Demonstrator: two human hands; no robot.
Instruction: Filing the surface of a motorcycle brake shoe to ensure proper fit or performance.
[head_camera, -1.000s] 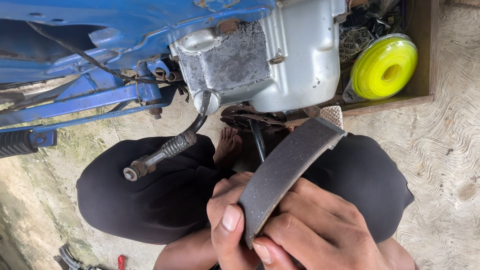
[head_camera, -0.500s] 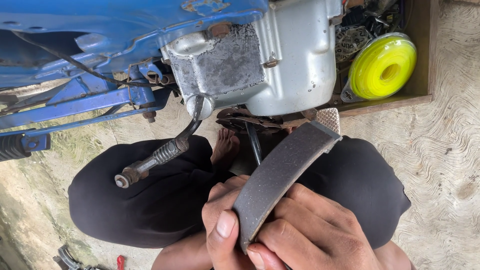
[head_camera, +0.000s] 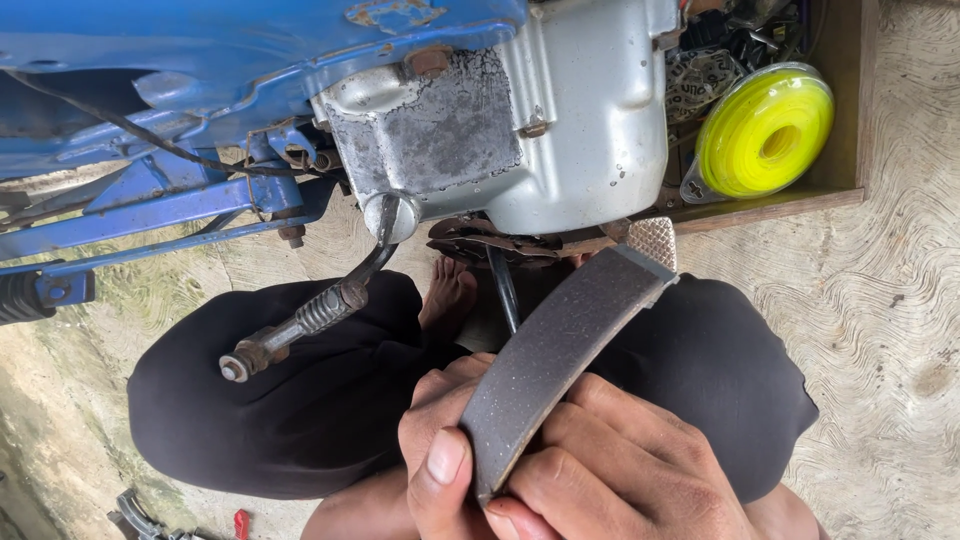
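1. Nearest the camera, both hands are gripping a curved grey brake shoe (head_camera: 565, 345) at its lower end. The left hand (head_camera: 440, 455) is wrapping it from the left, thumb pressed flat on the lining; the right hand (head_camera: 610, 465) is closing its fingers on it from the right.
2. Compared with a second ago, little is changing: the shoe is sitting in the same two-handed hold and pointing the same way, up and right toward the engine. Only the view is shifting slightly, so the handling is probably staying at an inspecting or holding stage.
3. Beneath the hands, the person's black-clad knees (head_camera: 250, 400) are folded, with a bare foot (head_camera: 450, 295) between them.
4. Just beyond, a kick lever (head_camera: 300, 325) is hanging down from the grey engine case (head_camera: 520, 120), beside the blue frame (head_camera: 170, 60).
5. Farthest, at the upper right, a round yellow spool (head_camera: 765, 130) is lying in a wooden tray (head_camera: 770, 205); any label on it is too small to make out.
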